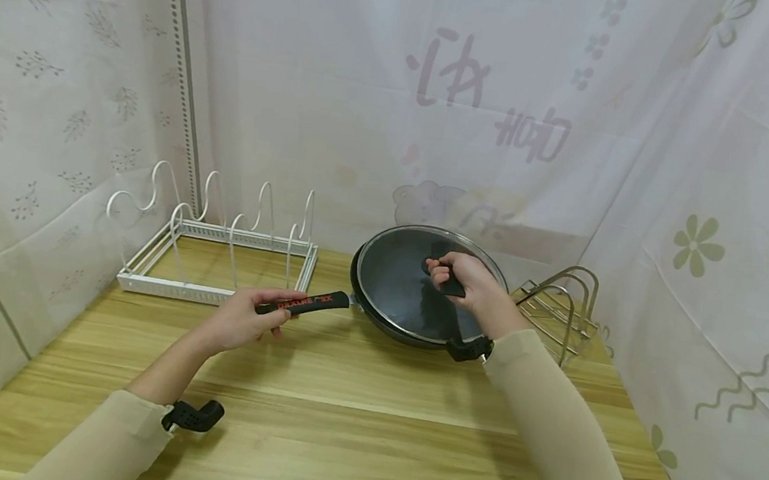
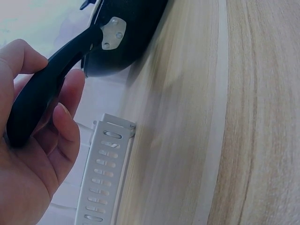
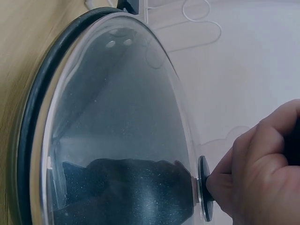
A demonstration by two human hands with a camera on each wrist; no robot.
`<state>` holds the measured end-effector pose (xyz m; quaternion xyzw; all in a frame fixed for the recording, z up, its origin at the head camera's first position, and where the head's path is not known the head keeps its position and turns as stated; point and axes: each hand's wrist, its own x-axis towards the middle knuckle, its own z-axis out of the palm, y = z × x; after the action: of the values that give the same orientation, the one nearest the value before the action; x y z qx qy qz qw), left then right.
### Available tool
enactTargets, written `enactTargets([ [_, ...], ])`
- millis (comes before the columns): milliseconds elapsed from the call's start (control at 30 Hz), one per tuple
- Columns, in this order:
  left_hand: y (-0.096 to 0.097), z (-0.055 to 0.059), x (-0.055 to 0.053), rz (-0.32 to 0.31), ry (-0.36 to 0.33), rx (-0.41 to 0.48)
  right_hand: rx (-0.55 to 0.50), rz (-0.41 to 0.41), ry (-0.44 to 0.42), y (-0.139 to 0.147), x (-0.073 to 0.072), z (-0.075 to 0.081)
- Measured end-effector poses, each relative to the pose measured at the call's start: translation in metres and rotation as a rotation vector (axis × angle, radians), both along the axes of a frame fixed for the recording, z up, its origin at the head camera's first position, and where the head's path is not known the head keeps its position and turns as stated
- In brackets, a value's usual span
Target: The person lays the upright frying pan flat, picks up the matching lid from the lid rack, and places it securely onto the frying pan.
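A black frying pan (image 1: 358, 291) stands on the wooden table with its handle (image 1: 322, 302) pointing left. My left hand (image 1: 241, 320) holds that handle near its end, thumb on one side and fingers curled on the other in the left wrist view. Over the pan lies a round glass lid (image 1: 390, 281) with a pale rim. My right hand (image 1: 468, 278) pinches the lid's black knob (image 3: 205, 187). Between the two rims a light band shows in the right wrist view; whether they touch at any point I cannot tell.
Left of the pan stands a white rack (image 1: 169, 290) with several curved wire dividers, close behind my left hand. A metal wire rack (image 1: 569, 319) is at the right, partly behind the pan and my right arm. Patterned curtains (image 1: 343, 107) enclose the table (image 1: 331, 442).
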<state>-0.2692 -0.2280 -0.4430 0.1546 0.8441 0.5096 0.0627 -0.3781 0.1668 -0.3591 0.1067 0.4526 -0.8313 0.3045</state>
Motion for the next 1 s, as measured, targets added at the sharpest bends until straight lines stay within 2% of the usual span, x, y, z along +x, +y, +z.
enactTargets([
  [667, 0.001, -0.002, -0.001, 0.005, -0.009, -0.009, 0.009, -0.026, -0.021, -0.01, -0.008, -0.003],
  [1000, 0.0, 0.0, 0.0, 0.005, -0.006, 0.009, 0.025, -0.037, -0.009, -0.014, -0.003, -0.005],
])
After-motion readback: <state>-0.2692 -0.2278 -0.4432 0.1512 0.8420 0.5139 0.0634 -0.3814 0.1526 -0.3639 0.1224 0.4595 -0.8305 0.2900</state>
